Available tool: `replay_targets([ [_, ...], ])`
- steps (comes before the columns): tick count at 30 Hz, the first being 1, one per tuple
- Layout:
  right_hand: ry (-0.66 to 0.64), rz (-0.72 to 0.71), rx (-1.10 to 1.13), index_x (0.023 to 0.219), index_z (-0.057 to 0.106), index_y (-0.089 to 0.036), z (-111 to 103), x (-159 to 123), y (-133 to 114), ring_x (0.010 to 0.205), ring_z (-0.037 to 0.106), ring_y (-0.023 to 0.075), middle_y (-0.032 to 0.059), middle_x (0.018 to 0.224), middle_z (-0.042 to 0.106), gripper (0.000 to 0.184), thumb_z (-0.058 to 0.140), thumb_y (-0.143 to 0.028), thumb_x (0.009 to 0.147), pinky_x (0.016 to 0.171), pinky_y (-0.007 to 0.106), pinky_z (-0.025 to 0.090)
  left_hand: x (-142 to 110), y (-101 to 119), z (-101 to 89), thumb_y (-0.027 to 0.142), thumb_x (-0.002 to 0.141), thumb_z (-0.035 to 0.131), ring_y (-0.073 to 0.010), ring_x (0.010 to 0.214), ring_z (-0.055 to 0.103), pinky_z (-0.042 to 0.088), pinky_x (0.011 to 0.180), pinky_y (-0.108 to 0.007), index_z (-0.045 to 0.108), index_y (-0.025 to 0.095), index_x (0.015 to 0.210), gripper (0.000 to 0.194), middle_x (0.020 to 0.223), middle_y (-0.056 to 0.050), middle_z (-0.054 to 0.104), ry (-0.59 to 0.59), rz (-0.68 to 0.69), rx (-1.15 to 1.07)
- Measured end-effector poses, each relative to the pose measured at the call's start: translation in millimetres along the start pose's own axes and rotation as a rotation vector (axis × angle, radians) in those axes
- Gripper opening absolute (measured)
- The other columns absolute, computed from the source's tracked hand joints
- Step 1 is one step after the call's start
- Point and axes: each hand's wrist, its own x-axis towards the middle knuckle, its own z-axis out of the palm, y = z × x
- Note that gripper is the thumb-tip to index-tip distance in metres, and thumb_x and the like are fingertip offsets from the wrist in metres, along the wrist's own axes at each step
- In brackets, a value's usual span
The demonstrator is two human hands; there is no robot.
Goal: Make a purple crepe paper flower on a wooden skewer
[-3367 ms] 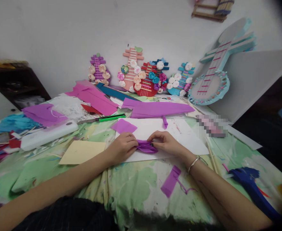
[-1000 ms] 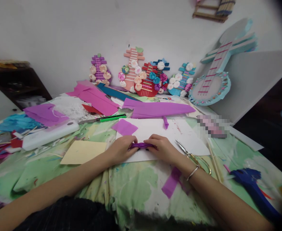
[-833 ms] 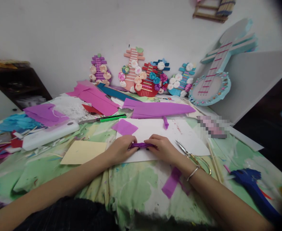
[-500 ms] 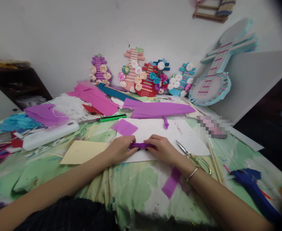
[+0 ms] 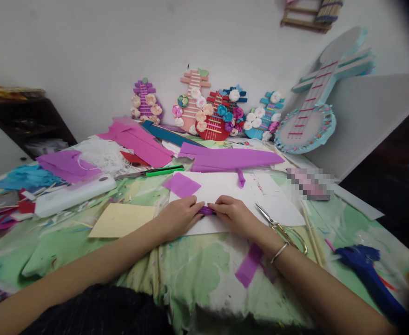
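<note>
A strip of purple crepe paper (image 5: pixel 207 211), gathered into narrow folds, is pinched between my two hands over a white sheet (image 5: pixel 221 190). My left hand (image 5: pixel 181 215) grips its left end with the fingertips. My right hand (image 5: pixel 233 215) is closed on the other end, and only a short middle stretch shows between them. Beside my right wrist lie gold-handled scissors (image 5: pixel 277 227), blades pointing away to the left. A flat purple paper square (image 5: pixel 184 184) rests at the sheet's upper left corner, and a small twisted purple piece (image 5: pixel 241 177) lies farther back.
A blue glue gun (image 5: pixel 359 263) lies at the right, near wooden sticks (image 5: pixel 312 237). A green cutter (image 5: pixel 164 170) and a long purple paper sheet (image 5: pixel 232 159) lie behind my hands. Cream paper (image 5: pixel 122 220) and a white case (image 5: pixel 75 195) are left. Decorated lute shapes (image 5: pixel 214 118) lean on the wall.
My left hand has slid right along the purple strip, closer to my right hand, so less of the strip shows between them. The right hand has barely moved.
</note>
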Motion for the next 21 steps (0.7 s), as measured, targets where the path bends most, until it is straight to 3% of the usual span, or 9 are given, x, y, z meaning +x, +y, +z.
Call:
replay_targets([
  [5, -0.009, 0.014, -0.036, 0.101, 0.067, -0.018, 0.1, -0.2, -1.3, 0.077, 0.056, 0.0156, 0.0070, 0.084, 0.060, 0.024, 0.046, -0.015, 0.089, 0.070, 0.027, 0.047, 0.8, -0.2, -3.0, 0.032, 0.091, 0.038, -0.0183, 0.073, 0.049, 0.042, 0.066, -0.030, 0.059, 0.016, 0.095, 0.027, 0.082, -0.007, 0.051, 0.025, 0.005, 0.042],
  [9, -0.015, 0.004, -0.018, 0.104, 0.065, -0.018, 0.8, -0.9, -1.2, 0.081, 0.055, 0.0168, 0.0071, 0.086, 0.060, 0.023, 0.051, -0.016, 0.087, 0.073, 0.028, 0.046, 2.8, -2.5, -3.0, 0.024, 0.086, 0.046, -0.0210, 0.087, 0.049, 0.042, 0.076, -0.034, 0.056, 0.014, 0.087, 0.014, 0.092, -0.009, 0.053, 0.067, -0.004, -0.124],
  [15, -0.015, 0.047, 0.019, 0.097, 0.066, -0.017, -0.9, -0.2, 0.6, 0.082, 0.055, 0.0163, 0.0068, 0.085, 0.061, 0.022, 0.048, -0.011, 0.086, 0.074, 0.028, 0.045, 4.7, -7.5, -0.7, 0.021, 0.084, 0.050, -0.0172, 0.076, 0.050, 0.042, 0.068, -0.029, 0.052, 0.016, 0.081, 0.006, 0.079, -0.003, 0.055, 0.079, -0.083, -0.355],
  [18, 0.070, 0.121, 0.049, 0.091, 0.066, -0.018, -8.2, -0.2, 6.5, 0.078, 0.056, 0.0163, 0.0057, 0.083, 0.062, 0.021, 0.048, -0.010, 0.083, 0.071, 0.028, 0.044, 5.5, -15.4, 0.5, 0.025, 0.086, 0.049, -0.0200, 0.086, 0.052, 0.042, 0.078, -0.034, 0.055, 0.015, 0.089, 0.012, 0.089, -0.007, 0.059, 0.189, -0.149, -0.300],
  [21, 0.274, 0.328, 0.049, 0.091, 0.064, -0.018, -19.5, -2.0, 19.5, 0.070, 0.056, 0.0158, 0.0036, 0.079, 0.064, 0.020, 0.049, -0.012, 0.079, 0.066, 0.027, 0.041, 6.5, -26.5, 4.8, 0.023, 0.084, 0.050, -0.0248, 0.098, 0.051, 0.040, 0.088, -0.042, 0.057, 0.013, 0.099, 0.018, 0.101, -0.011, 0.061, 0.229, -0.202, -0.178],
])
